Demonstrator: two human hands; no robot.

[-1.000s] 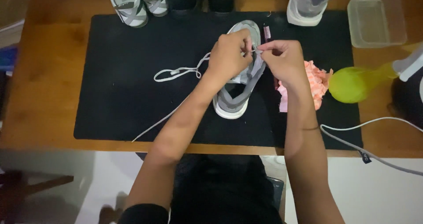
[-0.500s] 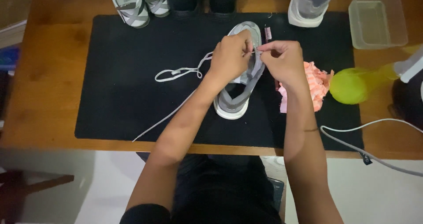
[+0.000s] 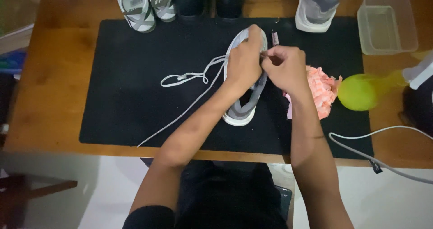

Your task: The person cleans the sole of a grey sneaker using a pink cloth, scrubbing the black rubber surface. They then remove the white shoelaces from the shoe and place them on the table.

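Pinching the white shoelace (image 3: pixel 194 78) at the upper eyelets of the grey sneaker (image 3: pixel 246 107) lying on the black mat (image 3: pixel 126 107), left hand (image 3: pixel 243 60) and right hand (image 3: pixel 286 69) both clenched on it, lacing seemingly unfinished with much lace trailing loose leftward.

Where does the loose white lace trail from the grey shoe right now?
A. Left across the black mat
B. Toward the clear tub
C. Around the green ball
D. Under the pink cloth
A: the white lace loops and runs left from the grey shoe over the black mat.
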